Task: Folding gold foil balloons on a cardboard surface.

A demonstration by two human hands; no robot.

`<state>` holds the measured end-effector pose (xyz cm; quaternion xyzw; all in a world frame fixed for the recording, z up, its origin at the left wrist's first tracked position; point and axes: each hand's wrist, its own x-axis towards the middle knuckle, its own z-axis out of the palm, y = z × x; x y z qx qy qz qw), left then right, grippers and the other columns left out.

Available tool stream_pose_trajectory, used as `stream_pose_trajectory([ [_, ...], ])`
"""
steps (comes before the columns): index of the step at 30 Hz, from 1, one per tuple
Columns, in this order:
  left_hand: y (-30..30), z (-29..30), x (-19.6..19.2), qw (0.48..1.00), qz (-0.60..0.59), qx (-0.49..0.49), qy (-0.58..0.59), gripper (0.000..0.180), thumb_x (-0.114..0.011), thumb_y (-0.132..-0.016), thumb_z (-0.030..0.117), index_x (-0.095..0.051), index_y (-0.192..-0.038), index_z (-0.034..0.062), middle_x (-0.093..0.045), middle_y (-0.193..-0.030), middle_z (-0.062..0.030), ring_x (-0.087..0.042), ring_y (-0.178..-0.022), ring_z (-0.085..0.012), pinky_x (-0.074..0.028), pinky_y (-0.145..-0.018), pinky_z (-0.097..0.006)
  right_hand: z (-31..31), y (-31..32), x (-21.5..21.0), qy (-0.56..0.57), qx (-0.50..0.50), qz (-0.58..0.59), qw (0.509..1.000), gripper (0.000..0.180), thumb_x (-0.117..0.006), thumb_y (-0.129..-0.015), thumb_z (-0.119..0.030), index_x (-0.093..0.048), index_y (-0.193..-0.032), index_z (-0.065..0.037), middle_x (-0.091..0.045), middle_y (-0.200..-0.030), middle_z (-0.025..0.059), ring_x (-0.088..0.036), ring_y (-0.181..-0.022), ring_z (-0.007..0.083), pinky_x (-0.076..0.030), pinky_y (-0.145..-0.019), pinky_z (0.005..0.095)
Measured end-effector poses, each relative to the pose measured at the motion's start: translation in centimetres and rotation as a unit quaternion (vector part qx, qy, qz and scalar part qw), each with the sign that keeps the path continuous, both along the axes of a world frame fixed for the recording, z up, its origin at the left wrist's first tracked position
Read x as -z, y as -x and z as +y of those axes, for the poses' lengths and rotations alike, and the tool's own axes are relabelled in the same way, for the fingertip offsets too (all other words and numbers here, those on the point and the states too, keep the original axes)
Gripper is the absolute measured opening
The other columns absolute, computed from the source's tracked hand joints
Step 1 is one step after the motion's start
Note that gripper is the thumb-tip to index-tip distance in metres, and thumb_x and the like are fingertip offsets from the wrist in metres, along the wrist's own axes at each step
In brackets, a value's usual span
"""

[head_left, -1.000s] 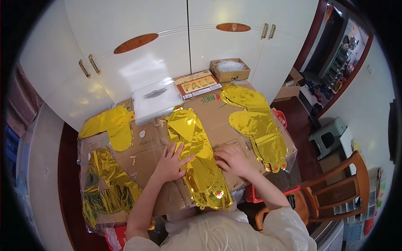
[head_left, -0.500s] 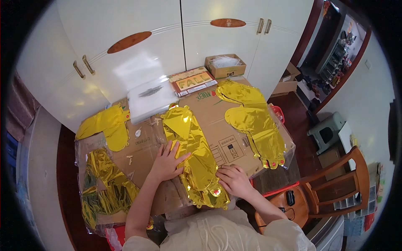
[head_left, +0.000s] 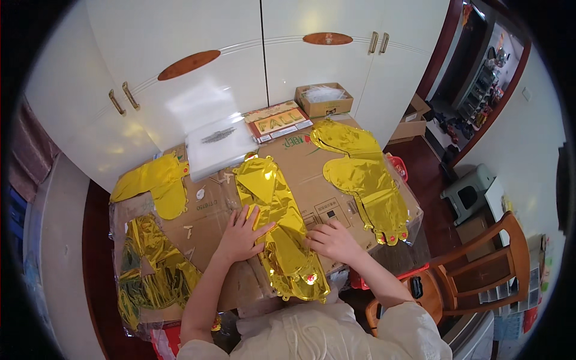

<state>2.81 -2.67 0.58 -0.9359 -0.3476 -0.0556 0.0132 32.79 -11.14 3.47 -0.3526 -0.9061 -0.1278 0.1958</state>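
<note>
A flat, folded gold foil balloon (head_left: 277, 207) lies lengthwise in front of me on a cardboard-covered table. Across its left edge rests my left hand (head_left: 243, 237), fingers spread on the foil. My right hand (head_left: 335, 243) is at the opposite edge, its fingers bent together on the foil's rim; the fingertips are partly hidden. To the right lies another stack of gold foil balloons (head_left: 369, 180) with small red-marked tabs. More gold foil balloons lie at the far left (head_left: 157, 185), and crumpled gold foil (head_left: 153, 270) sits at the near left.
Clear plastic bags (head_left: 219, 147), a printed balloon package (head_left: 277, 123) and a cardboard box of white straws (head_left: 324, 99) stand along the back by white cabinets (head_left: 198, 36). Small pale pieces (head_left: 188, 231) dot the cardboard (head_left: 210, 210). A wooden chair (head_left: 480, 270) is at right.
My right hand has moved up along the balloon's right edge, away from my body. My left hand stays on the foil. The whole view has shifted slightly.
</note>
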Motion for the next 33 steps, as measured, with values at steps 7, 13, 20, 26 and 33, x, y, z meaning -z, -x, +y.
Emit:
stream_pose_trajectory([
  [7, -0.1, -0.2, -0.6, 1.0, -0.006, -0.003, 0.03, 0.061, -0.059, -0.084, 0.04, -0.043, -0.143, 0.0363, -0.03, -0.152, -0.0202, -0.022, -0.143, -0.04, -0.018, -0.114, -0.058, 0.2, -0.6, 1.3, -0.042, -0.013, -0.021, 0.999, 0.015, -0.06, -0.073, -0.017, -0.066, -0.086, -0.013, -0.061, -0.092, -0.0041, -0.056, -0.094, 0.012, -0.041, -0.08, 0.03],
  [13, -0.1, -0.1, -0.4, 1.0, -0.007, -0.001, 0.026, 0.057, -0.058, -0.086, 0.045, -0.046, -0.141, 0.0385, -0.03, -0.152, -0.0193, -0.023, -0.142, -0.0409, -0.018, -0.114, -0.059, 0.1, -0.8, 2.0, -0.021, 0.008, -0.033, 0.999, 0.016, -0.063, -0.072, -0.017, -0.066, -0.087, -0.012, -0.061, -0.092, -0.0028, -0.058, -0.096, 0.0129, -0.041, -0.079, 0.0307],
  [20, 0.0, -0.1, -0.3, 1.0, -0.012, 0.005, 0.021, 0.055, -0.059, -0.085, 0.042, -0.049, -0.139, 0.0375, -0.032, -0.151, -0.0184, -0.023, -0.142, -0.0419, -0.018, -0.114, -0.059, 0.0, -0.2, 0.9, 0.001, 0.007, 0.002, 1.0, 0.018, -0.063, -0.072, -0.016, -0.067, -0.088, -0.01, -0.062, -0.094, -0.0009, -0.058, -0.098, 0.0146, -0.042, -0.082, 0.0314],
  [26, 0.1, 0.0, -0.1, 1.0, -0.009, 0.007, 0.015, 0.056, -0.058, -0.086, 0.046, -0.046, -0.14, 0.0403, -0.031, -0.152, -0.0173, -0.024, -0.141, -0.0423, -0.019, -0.113, -0.061, 1.9, -0.9, 0.2, 0.164, 0.055, 0.146, 0.974, 0.032, -0.064, -0.08, -0.015, -0.065, -0.112, -0.01, -0.066, -0.115, 0.0072, -0.057, -0.117, 0.0221, -0.039, -0.102, 0.0398],
  [33, 0.1, 0.2, 0.2, 1.0, -0.003, 0.006, 0.011, 0.057, -0.058, -0.086, 0.047, -0.045, -0.141, 0.0424, -0.031, -0.153, -0.0166, -0.024, -0.141, -0.0423, -0.02, -0.112, -0.062, 7.0, 0.8, 1.5, 0.146, -0.011, 0.016, 0.989, 0.039, -0.061, -0.09, -0.025, -0.059, -0.128, -0.014, -0.057, -0.134, 0.0047, -0.046, -0.132, 0.027, -0.032, -0.111, 0.0464],
])
